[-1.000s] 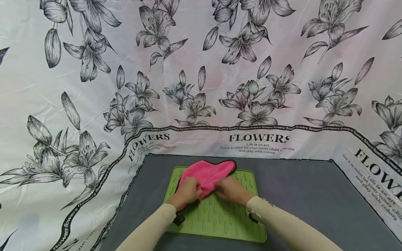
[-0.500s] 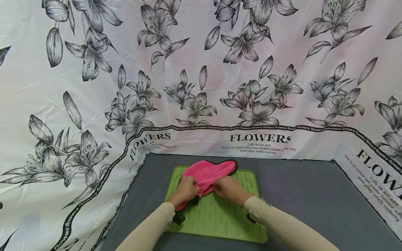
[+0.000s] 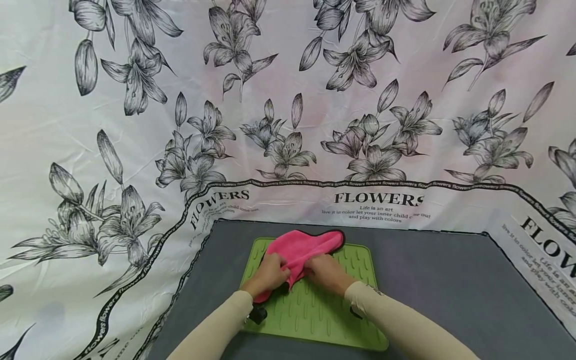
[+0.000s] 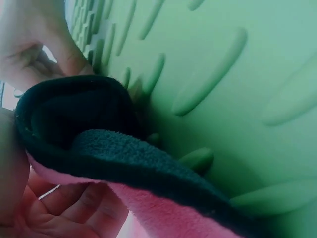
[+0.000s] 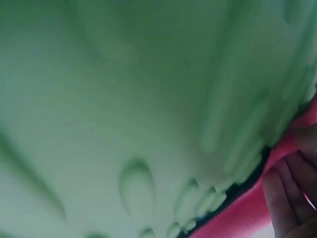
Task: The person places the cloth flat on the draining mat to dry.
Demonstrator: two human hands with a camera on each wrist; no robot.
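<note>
A pink plush cloth (image 3: 303, 245) with black edging lies bunched over the far part of a green ridged mat (image 3: 319, 320). My left hand (image 3: 269, 274) grips the cloth near its left side, fingers curled into the fabric. At the cloth's near right edge, my right hand (image 3: 328, 272) pinches it, the two hands a short gap apart. In the left wrist view, the black border of the cloth (image 4: 168, 183) curls over, showing a dark underside. Pink fabric (image 5: 242, 213) and fingers fill the lower right corner of the right wrist view.
The mat rests on a dark grey table surface (image 3: 441, 285). Behind and along both sides hangs a white curtain (image 3: 288, 205) printed with lilies and lettering. A black wrist device (image 3: 258, 315) sits below the left sleeve.
The right hand has shifted slightly left and in toward the left hand, and the cloth's near edge has bunched between them. The head view has panned a little.
</note>
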